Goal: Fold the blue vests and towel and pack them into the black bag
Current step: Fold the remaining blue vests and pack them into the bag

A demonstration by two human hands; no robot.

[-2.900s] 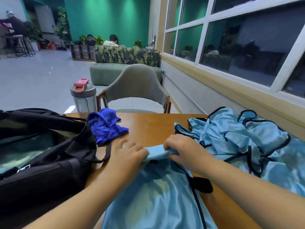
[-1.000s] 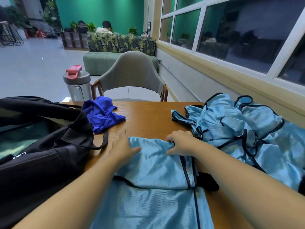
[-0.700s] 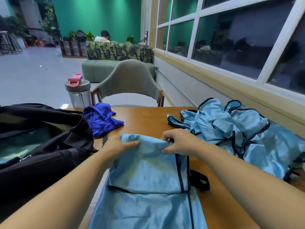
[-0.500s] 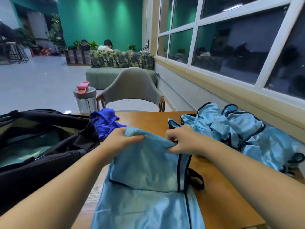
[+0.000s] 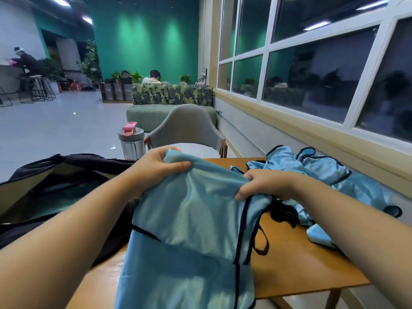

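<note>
The table (image 5: 296, 259) carries most of what matters here, and the order of business reads from it. To the left sits the black bag (image 5: 55, 197), its mouth open toward the person, with something pale and teal showing inside; I cannot tell what it is. To the right, against the window side, lies a heap of blue vests (image 5: 323, 175), crumpled and unfolded, their black edging looped over one another.

Between bag and heap is the vest in hand (image 5: 191, 230), partly folded: an upper panel is doubled over a longer lower part that runs off the near edge of the table. Its top edge is lifted clear of the table. The left hand (image 5: 156, 168) grips the upper left corner, thumb across the front of the cloth and fingers curled behind. The right hand (image 5: 263, 184) pinches the upper right edge beside the black trim, fingers curled round the fabric. A black strap loop dangles just below it.

The towel is not clearly visible from here. A bottle (image 5: 131, 141) stands beyond the bag, near a chair (image 5: 187, 128).

The step looks like mid-fold on one vest. The next move probably calls for bringing the held edge down over the lower part, keeping both corners level so the slippery cloth stays square, then carrying it left into the bag.
</note>
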